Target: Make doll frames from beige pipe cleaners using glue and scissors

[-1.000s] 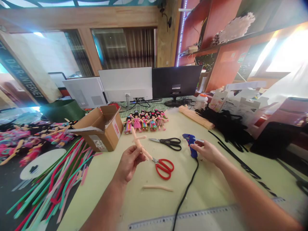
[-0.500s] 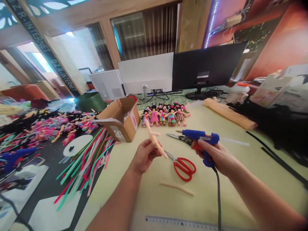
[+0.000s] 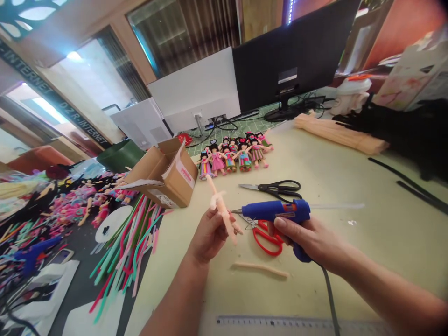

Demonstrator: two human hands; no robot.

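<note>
My left hand [image 3: 209, 235] pinches a beige doll body [image 3: 220, 205] made of fuzzy pipe cleaner, held tilted above the table. In my right hand [image 3: 311, 235] is a blue hot glue gun [image 3: 273, 211], its metal nozzle pointing left and close to the doll body; I cannot tell if they touch. A clear glue stick [image 3: 336, 206] sticks out of its back. Beneath the gun lie red-handled scissors [image 3: 268, 240], partly covered. Beyond it rest black-handled scissors [image 3: 280, 189]. A loose beige pipe cleaner [image 3: 261, 269] lies nearer to me.
Small finished dolls [image 3: 231, 156] lie in rows beside an open cardboard box [image 3: 168, 175]. Coloured pipe cleaners [image 3: 122, 247] and a doll pile are at left. A ruler [image 3: 280, 322] lies along the front. A beige bundle [image 3: 341, 133] and black material [image 3: 413, 135] are at right, monitors [image 3: 290, 56] behind.
The glue gun has moved left, its nozzle now near the doll body. My left hand has turned the doll body slightly. The view has shifted, and the black-handled scissors show more fully.
</note>
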